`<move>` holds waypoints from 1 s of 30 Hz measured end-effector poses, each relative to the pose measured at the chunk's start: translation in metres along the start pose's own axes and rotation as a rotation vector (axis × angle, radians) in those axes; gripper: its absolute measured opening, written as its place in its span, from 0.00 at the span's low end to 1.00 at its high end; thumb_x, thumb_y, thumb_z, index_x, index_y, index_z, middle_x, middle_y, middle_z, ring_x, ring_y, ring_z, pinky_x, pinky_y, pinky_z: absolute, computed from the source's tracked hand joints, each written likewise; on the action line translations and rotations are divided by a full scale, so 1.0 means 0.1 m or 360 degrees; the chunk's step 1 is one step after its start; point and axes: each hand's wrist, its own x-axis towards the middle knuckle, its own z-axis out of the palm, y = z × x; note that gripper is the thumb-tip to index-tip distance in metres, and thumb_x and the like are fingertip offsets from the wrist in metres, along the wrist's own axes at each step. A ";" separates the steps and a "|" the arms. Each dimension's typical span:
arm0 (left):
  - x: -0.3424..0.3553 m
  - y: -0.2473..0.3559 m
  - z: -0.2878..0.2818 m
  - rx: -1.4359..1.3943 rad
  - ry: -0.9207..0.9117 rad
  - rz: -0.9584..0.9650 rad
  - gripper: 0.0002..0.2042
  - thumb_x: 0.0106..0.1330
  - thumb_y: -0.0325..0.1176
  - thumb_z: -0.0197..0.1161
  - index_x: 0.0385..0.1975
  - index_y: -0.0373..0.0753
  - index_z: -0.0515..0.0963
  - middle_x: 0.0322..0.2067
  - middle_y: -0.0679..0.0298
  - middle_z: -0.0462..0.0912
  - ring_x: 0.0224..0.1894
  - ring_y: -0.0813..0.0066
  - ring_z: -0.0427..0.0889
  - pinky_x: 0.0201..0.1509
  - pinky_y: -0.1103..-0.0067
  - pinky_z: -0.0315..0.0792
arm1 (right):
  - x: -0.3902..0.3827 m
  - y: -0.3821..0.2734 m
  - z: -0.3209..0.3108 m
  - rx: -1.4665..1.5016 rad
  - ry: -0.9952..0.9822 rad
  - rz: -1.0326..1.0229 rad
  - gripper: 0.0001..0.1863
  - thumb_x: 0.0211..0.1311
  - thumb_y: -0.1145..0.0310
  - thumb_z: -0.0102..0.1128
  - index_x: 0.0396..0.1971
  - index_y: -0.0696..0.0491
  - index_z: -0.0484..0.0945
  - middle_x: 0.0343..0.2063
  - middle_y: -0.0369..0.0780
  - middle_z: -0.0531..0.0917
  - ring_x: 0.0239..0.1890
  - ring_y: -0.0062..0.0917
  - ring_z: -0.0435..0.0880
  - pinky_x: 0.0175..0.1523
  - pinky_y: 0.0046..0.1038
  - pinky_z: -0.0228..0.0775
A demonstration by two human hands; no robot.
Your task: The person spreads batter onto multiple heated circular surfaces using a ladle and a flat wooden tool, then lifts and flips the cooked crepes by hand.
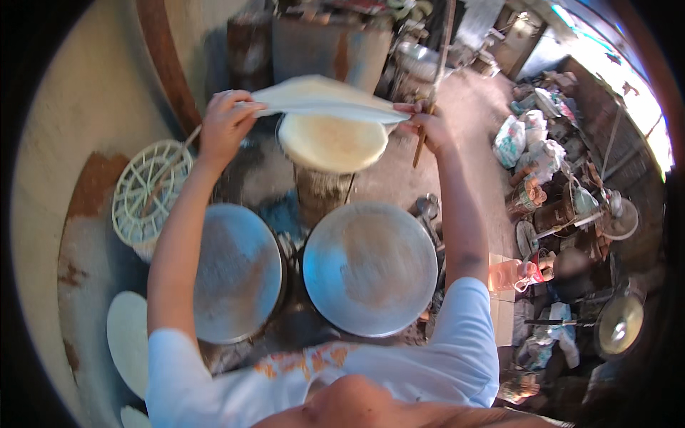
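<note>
Your left hand (230,118): fingers closed, pinching the left edge of a thin, whitish, flexible sheet (321,96); your right hand (429,123): fingertips clamped on its right edge, a slim brown wooden stick (442,57) crossing the same hand; the sheet: spread between your hands, above a round, flat, cream-coloured disc (332,146).

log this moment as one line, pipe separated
left hand: holding pale sheet, left end | right hand: holding right end, stick at fingers | sheet: spread between hands
</note>
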 end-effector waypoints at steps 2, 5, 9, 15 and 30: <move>-0.36 -0.03 0.94 0.0002 -0.0062 -0.0428 0.08 0.55 0.36 0.66 0.26 0.40 0.75 0.25 0.59 0.70 0.33 0.58 0.71 0.41 0.69 0.67 | 0.32 0.64 -0.85 -0.0136 0.0164 0.0210 0.14 0.43 0.89 0.40 0.27 0.59 0.73 0.40 0.51 0.82 0.42 0.35 0.83 0.37 0.29 0.79; -1.05 -0.42 1.91 0.0095 -0.0163 -0.0954 0.16 0.53 0.43 0.67 0.23 0.38 0.70 0.25 0.55 0.71 0.34 0.55 0.73 0.38 0.64 0.68 | 0.74 1.71 -0.82 -0.0733 0.0474 0.0162 0.11 0.45 0.72 0.72 0.31 0.55 0.83 0.29 0.38 0.84 0.32 0.21 0.81 0.37 0.26 0.73; -1.27 -0.35 2.44 0.0212 -0.0563 -0.1270 0.13 0.56 0.41 0.65 0.24 0.39 0.71 0.26 0.57 0.72 0.34 0.55 0.73 0.37 0.64 0.69 | 0.90 2.34 -1.09 -0.0884 0.0595 0.0209 0.09 0.45 0.81 0.60 0.29 0.57 0.83 0.27 0.40 0.85 0.32 0.24 0.82 0.40 0.26 0.73; -1.72 -0.04 1.12 0.0542 -0.0664 -0.0885 0.09 0.58 0.28 0.60 0.37 0.46 0.82 0.28 0.62 0.73 0.33 0.62 0.74 0.36 0.70 0.70 | 0.89 2.72 -0.74 -0.0809 0.0374 0.0101 0.09 0.48 0.80 0.55 0.30 0.59 0.81 0.26 0.41 0.84 0.33 0.27 0.82 0.41 0.27 0.72; -3.63 5.84 -1.67 0.0781 -0.0592 -0.3218 0.16 0.58 0.32 0.59 0.48 0.47 0.77 0.43 0.57 0.71 0.48 0.57 0.74 0.50 0.70 0.73 | -3.21 1.82 2.42 -0.1224 -0.1546 0.0245 0.12 0.56 0.76 0.51 0.37 0.52 0.82 0.23 0.36 0.77 0.25 0.18 0.72 0.32 0.24 0.65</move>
